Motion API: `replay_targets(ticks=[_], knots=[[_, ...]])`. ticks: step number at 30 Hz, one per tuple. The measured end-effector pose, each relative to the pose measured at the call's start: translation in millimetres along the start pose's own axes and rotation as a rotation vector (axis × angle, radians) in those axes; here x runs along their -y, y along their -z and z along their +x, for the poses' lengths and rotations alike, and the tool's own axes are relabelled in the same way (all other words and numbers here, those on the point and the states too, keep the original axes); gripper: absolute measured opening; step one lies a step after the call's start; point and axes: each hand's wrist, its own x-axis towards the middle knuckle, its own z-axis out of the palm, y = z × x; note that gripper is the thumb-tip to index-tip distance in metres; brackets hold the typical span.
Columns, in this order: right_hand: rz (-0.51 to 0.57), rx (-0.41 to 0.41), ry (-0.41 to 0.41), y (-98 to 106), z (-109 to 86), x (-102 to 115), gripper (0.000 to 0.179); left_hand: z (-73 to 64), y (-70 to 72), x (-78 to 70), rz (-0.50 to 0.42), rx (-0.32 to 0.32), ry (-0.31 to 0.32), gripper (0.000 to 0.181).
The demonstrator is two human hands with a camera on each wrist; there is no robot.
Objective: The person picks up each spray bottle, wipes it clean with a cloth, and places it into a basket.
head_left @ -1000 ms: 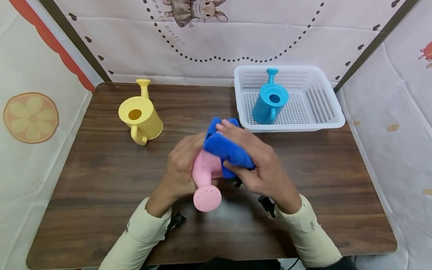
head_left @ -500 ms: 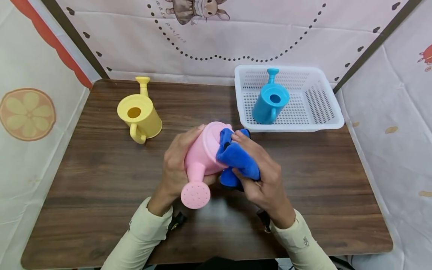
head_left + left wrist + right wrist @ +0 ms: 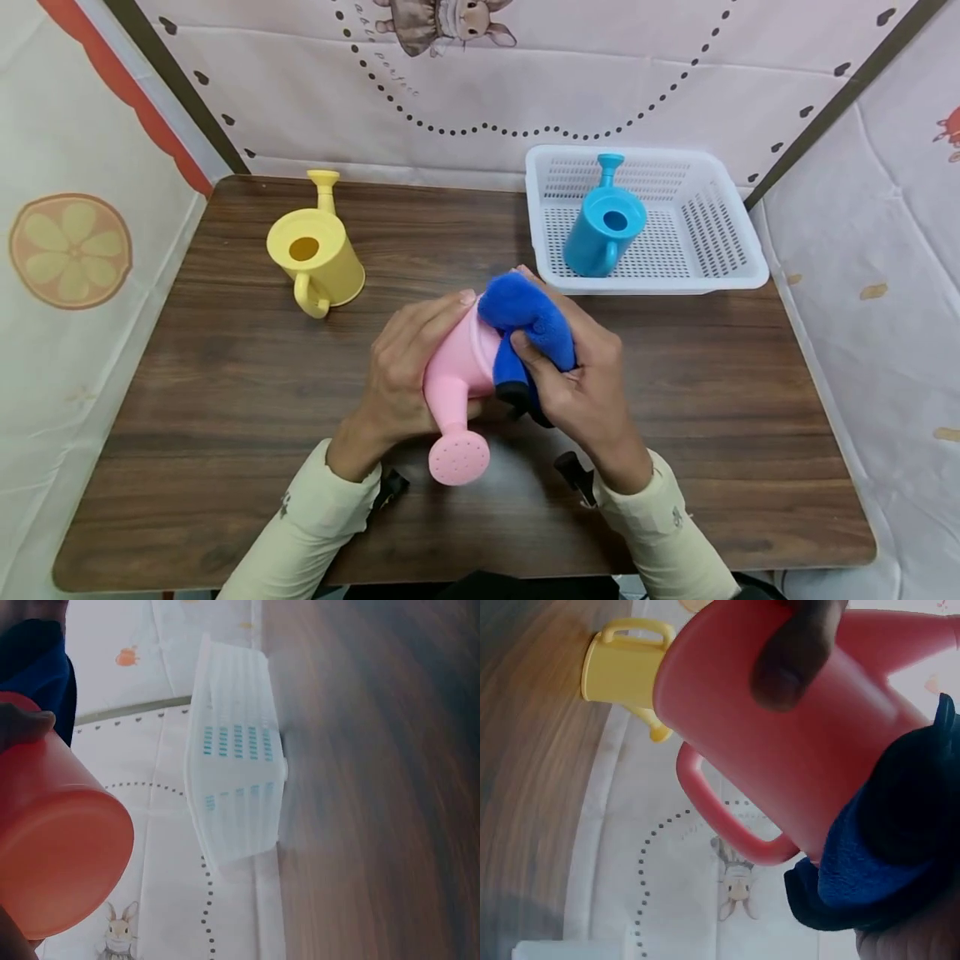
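A pink watering can (image 3: pixel 459 358) is held tilted above the middle of the table, its round sprinkler head pointing toward the person. My left hand (image 3: pixel 401 367) grips its body from the left side. My right hand (image 3: pixel 588 375) holds a blue cloth (image 3: pixel 528 317) with dark edging, bunched over the can's top rim. In the right wrist view the can's handle (image 3: pixel 731 821) shows on the far side, with a left-hand finger (image 3: pixel 791 664) across the body. The left wrist view shows the can's round bottom (image 3: pixel 71 859), with the cloth (image 3: pixel 45 679) above it.
A yellow watering can (image 3: pixel 318 258) stands on the brown wooden table (image 3: pixel 225 433) at the back left. At the back right, a white perforated basket (image 3: pixel 720 271) holds a blue watering can (image 3: pixel 603 229). Printed fabric walls (image 3: pixel 480 92) enclose the table's back and sides.
The pink can was tipped so more of its top showed, then turned back. The cloth has shifted about the rim, with the right hand regripping it. The yellow and blue cans stay put.
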Motion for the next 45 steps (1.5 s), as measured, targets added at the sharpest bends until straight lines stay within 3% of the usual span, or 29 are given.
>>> replay_targets(ticks=[4,8,12,15,18,22,25,27,30,32,34,37,39,42,45], knots=[[-0.023,0.087,0.093,1,2.8,-1,0.064,3.6,1.7,1.3,0.015,-0.02,0.006,0.085],[-0.08,0.186,0.169,5,-2.3,0,0.065,8.4,6.4,1.7,-0.038,-0.088,0.102,0.088],[-0.162,0.194,0.191,4,-15.0,-1,0.06,7.8,11.6,2.5,-0.101,-0.095,0.227,0.098],[-0.186,0.151,0.155,3,-23.6,-8,0.059,4.8,13.9,4.7,-0.125,-0.082,0.288,0.102],[-0.168,0.099,0.089,5,-26.2,-17,0.064,3.7,15.2,6.0,-0.17,-0.032,0.315,0.103],[-0.097,0.053,0.007,7,-17.7,-24,0.07,5.5,17.7,6.4,-0.201,0.096,0.293,0.106],[-0.063,0.077,-0.007,7,-8.2,-24,0.068,5.3,18.3,9.7,-0.19,0.188,0.251,0.105],[-0.061,0.119,0.028,7,-4.4,-21,0.067,4.4,16.3,13.4,-0.187,0.212,0.236,0.105],[-0.078,0.184,0.115,6,-3.7,-15,0.065,4.3,9.5,19.0,-0.193,0.147,0.288,0.11],[-0.081,0.181,0.159,6,-4.8,-14,0.061,5.5,3.8,21.5,-0.286,0.072,0.389,0.112],[-0.09,0.108,0.161,5,-5.8,-14,0.059,9.2,-0.6,21.8,-0.426,-0.016,0.515,0.112],[-0.07,-0.111,0.059,5,-12.0,-21,0.049,16.2,-5.1,18.9,-0.689,-0.143,0.661,0.111],[-0.017,-0.241,-0.073,4,-17.5,-26,0.04,20.7,-6.7,15.7,-0.777,-0.199,0.682,0.108],[0.102,-0.343,-0.299,2,-23.9,-33,0.028,23.5,-8.8,9.1,-0.831,-0.224,0.616,0.105],[0.226,-0.339,-0.483,-3,-27.3,-38,0.027,22.3,-11.2,1.1,-0.825,-0.212,0.528,0.104]])
